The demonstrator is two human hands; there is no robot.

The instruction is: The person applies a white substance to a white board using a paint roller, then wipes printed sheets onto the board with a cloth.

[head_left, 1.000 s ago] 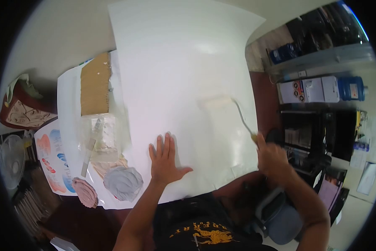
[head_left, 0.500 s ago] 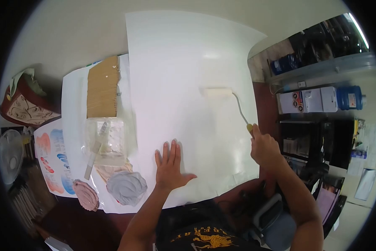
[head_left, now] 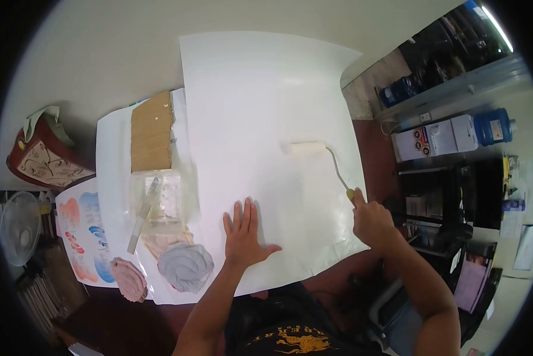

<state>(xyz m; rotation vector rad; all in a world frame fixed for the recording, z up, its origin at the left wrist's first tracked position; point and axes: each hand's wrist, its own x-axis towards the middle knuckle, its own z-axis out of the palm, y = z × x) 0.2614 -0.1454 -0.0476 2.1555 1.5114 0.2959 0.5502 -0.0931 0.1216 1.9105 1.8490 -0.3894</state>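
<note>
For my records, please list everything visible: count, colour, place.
Sheet: one, white, centre.
Roller: one, cream, on sheet.
Cardboard: one, brown, left of sheet.
Container: one, clear, below cardboard.
Strip: one, grey, across container.
Cloths: three, grey, pink, peach, lower left.
Poster: one, multicoloured, far left.
Patterned furniture: one, maroon, far left.
Fan: one, pale, far left.
Dispenser: one, white, right.
Bottles: two, blue, right.
Clutter: uncountable, mixed, both sides.
Shirt: one, black, bottom.
Left hand: one, bare, on sheet.
Right hand: one, bare, on roller.

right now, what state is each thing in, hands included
left hand: palm down on white sheet, thumb spread
right hand: closed around paint roller
paint roller: held, sleeve on white sheet
white sheet: spread out
gray cloth: bunched up
pink cloth: bunched up
cardboard: lying flat
plastic tray: contents unclear
</note>
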